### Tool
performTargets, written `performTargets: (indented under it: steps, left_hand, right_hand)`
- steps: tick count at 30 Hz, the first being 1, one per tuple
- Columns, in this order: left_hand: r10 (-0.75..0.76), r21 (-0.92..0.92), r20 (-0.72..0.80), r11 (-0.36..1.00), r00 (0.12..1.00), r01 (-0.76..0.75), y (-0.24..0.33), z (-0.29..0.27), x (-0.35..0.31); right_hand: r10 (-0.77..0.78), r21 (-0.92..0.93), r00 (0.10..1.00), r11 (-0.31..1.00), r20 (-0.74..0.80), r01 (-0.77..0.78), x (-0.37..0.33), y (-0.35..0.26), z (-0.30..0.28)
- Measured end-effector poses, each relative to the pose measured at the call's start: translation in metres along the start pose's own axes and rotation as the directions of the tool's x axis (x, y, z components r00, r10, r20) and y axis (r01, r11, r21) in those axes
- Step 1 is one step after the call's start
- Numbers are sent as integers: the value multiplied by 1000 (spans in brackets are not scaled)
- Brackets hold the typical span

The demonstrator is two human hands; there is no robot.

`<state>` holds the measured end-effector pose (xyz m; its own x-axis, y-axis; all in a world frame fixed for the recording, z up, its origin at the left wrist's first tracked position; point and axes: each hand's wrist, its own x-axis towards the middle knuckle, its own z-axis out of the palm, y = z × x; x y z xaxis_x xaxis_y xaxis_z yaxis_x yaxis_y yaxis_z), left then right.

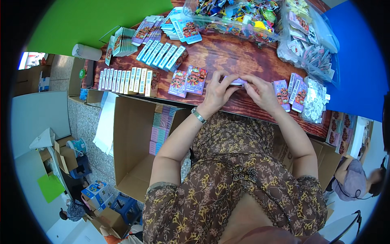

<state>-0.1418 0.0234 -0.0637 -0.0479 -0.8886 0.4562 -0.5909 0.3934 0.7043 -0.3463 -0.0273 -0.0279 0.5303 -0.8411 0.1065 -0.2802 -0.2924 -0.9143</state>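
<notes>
My left hand (219, 90) and my right hand (262, 94) meet over the front edge of the table, fingers closed on a small flat purple box (238, 82). My fingers cover most of it. Left of my left hand lie two printed small boxes with red cartoon figures, one purple (196, 79) and one beside it (177, 84). Right of my right hand are several more purple boxes (281, 94), and past them a clear bag of small white pieces (313, 99).
Rows of small boxes stand on the left of the wood-patterned table (227, 53). A clear bin (239, 22) of colourful trinkets is at the back, beside a clear tray (302, 61) of cards and packets. An open carton (136, 138) stands below the front edge. Other people are nearby.
</notes>
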Motion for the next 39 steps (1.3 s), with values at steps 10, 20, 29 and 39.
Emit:
performTargets:
  steps: [10, 20, 29, 39]
  left_hand:
    - [14, 33, -11, 999, 1000, -14, 1, 14, -3]
    - [-305, -55, -308, 951, 901, 303, 17, 62, -21]
    - [-230, 34, -319, 967, 920, 253, 14, 60, -18]
    - [-211, 69, -379, 964, 901, 255, 14, 65, -19]
  right_hand:
    - [-400, -517, 915, 771, 61, 372, 4, -1, 6]
    - [-262, -488, 963, 834, 60, 257, 10, -14, 7]
    - [-297, -429, 951, 873, -88, 233, 11, -15, 16]
    - [-469, -601, 882, 718, -46, 350, 1, -24, 24]
